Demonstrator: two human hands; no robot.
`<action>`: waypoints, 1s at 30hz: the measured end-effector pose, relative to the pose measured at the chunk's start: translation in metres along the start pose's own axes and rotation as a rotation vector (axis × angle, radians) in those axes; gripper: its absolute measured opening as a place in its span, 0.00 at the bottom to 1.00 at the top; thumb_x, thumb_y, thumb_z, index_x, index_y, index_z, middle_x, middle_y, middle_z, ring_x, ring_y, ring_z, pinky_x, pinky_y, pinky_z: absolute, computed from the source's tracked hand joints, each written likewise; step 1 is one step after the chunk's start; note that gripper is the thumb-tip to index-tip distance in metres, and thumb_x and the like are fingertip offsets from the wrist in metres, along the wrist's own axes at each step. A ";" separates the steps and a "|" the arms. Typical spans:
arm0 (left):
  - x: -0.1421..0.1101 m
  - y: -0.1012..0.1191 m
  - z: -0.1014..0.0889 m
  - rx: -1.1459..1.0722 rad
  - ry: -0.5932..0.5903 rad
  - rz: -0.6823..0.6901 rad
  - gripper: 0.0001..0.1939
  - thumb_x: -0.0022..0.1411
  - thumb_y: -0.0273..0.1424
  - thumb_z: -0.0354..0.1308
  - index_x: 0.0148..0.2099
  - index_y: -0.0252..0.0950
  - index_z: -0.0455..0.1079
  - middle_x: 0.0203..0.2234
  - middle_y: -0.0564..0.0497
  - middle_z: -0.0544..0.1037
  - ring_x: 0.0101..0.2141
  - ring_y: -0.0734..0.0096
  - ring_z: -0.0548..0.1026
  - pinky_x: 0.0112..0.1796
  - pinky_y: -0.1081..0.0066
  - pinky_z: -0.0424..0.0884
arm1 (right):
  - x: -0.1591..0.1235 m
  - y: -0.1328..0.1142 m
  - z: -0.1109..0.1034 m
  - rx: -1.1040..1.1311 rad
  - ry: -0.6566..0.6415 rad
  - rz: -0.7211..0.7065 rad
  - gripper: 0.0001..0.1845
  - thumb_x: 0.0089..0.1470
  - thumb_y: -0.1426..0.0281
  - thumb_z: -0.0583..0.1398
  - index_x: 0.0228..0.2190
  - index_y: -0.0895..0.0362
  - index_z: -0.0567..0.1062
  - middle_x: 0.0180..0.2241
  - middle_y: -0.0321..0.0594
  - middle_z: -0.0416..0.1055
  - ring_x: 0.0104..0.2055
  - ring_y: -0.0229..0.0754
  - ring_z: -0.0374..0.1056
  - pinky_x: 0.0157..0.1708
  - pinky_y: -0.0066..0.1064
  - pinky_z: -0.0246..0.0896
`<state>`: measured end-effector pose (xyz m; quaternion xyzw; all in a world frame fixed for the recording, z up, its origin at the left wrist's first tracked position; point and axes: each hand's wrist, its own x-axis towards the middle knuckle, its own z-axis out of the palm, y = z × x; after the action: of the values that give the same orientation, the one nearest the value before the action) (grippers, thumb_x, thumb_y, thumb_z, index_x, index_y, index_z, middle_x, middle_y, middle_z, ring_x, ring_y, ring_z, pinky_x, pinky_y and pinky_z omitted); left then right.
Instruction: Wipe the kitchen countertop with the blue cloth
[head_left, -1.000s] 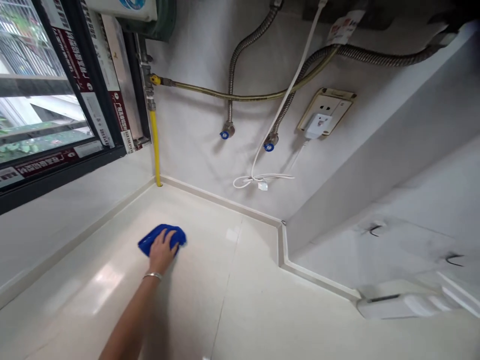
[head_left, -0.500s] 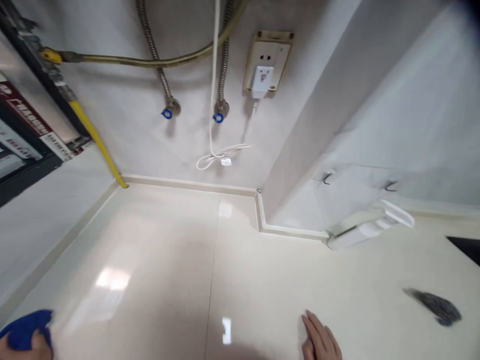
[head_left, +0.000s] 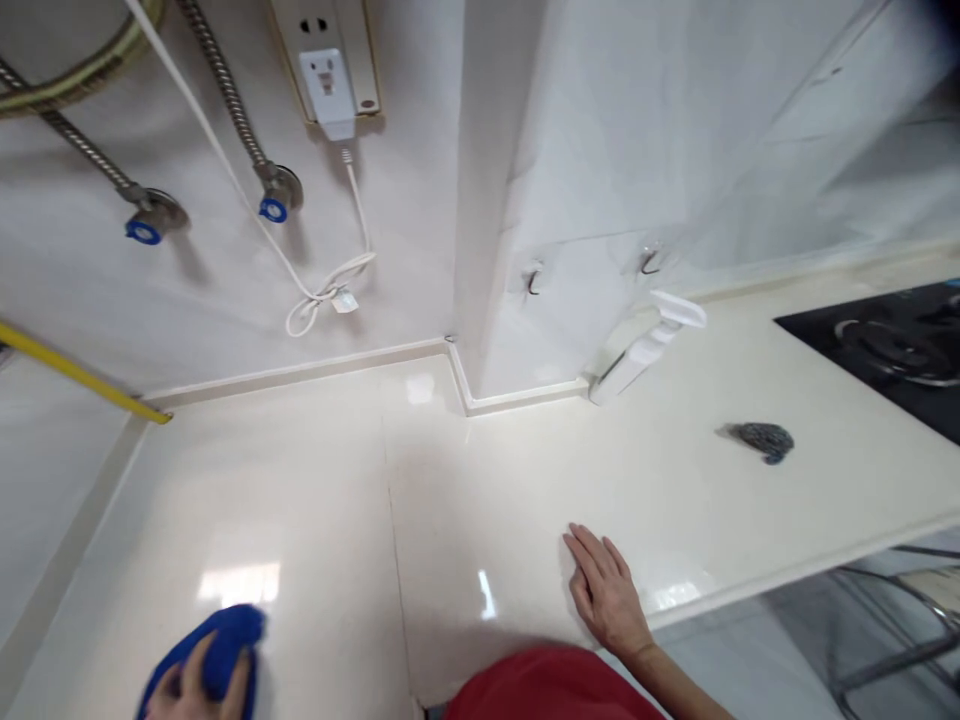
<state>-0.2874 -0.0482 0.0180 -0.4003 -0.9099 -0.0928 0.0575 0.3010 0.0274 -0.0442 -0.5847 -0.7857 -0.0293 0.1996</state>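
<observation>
Blue cloth (head_left: 244, 622) lies near left on the worktop (head_left: 322, 520), visible part slanting far right, directly under your left hand (head_left: 195, 690), its grip half closed on it. Your right hand (head_left: 609, 595) rests open, well to the right.

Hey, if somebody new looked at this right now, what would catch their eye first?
Probably the bright blue cloth in the left hand, at the lower left against the pale countertop. Next, the red garment at the bottom edge, beside the right hand resting on the counter. Then the black cooktop at the far right and the yellow pipe at the left.
</observation>
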 end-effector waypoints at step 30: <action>-0.055 0.449 0.060 -0.462 -0.231 0.932 0.24 0.63 0.37 0.57 0.60 0.42 0.70 0.52 0.38 0.63 0.49 0.51 0.65 0.52 0.56 0.67 | 0.014 -0.006 -0.008 0.040 0.032 0.057 0.36 0.52 0.81 0.51 0.63 0.56 0.63 0.64 0.46 0.62 0.68 0.46 0.55 0.67 0.51 0.52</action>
<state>0.0799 0.2230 0.0045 -0.7719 -0.5918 -0.2109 -0.0974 0.2944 0.0362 -0.0303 -0.6024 -0.7658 -0.0173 0.2244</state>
